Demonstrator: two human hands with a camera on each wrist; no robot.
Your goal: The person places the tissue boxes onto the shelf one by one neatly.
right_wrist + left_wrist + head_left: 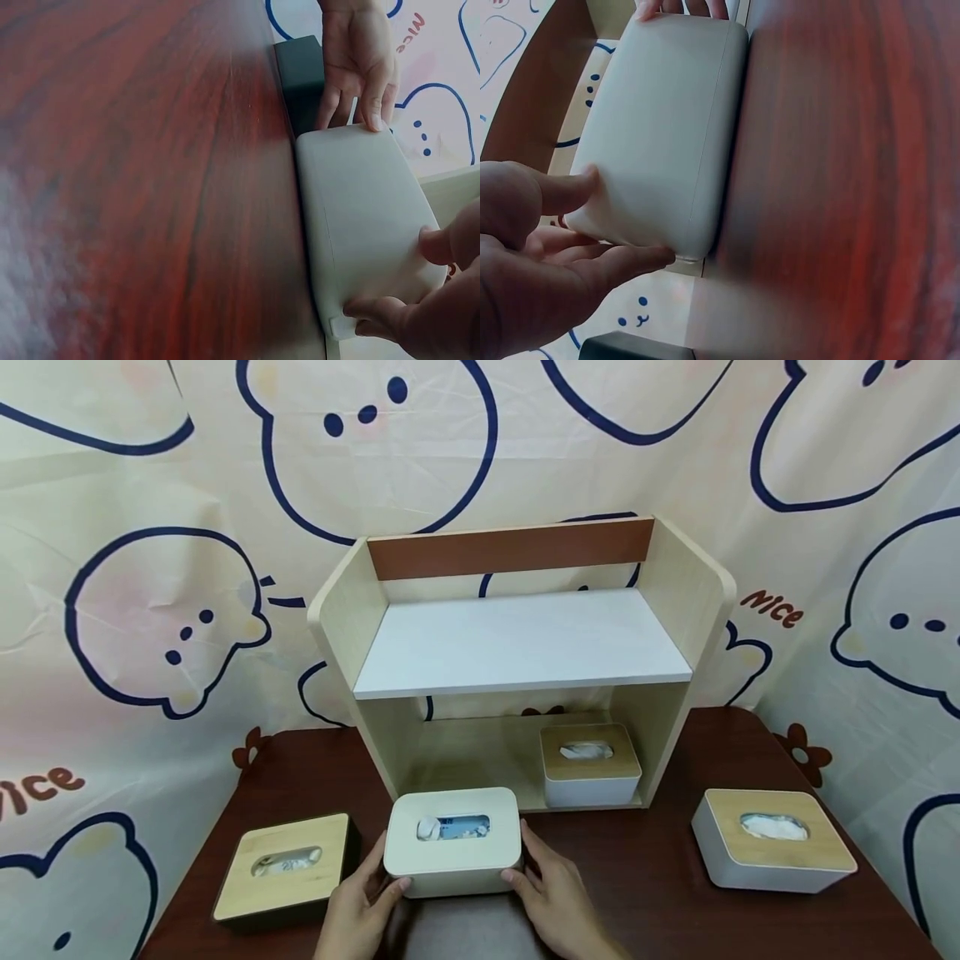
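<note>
A cream-white tissue box (453, 882) with an oval slot on top is at the middle of the table, in front of the shelf. My left hand (358, 906) grips its left end, thumb on the front face and fingers along the side. At the opposite end my right hand (553, 893) holds it the same way. Both wrist views show the box's plain front face (652, 127) between the two thumbs. Its lower edge lies at or very near the tabletop; I cannot tell whether it touches.
A two-level shelf (525, 643) stands behind, with a wood-topped white tissue box (592, 789) on its lower level at the right. On the table, a dark tissue box with a light wood lid (277, 893) lies left, and another wood-topped white box (772, 868) right. Patterned cloth (150, 760) hangs behind.
</note>
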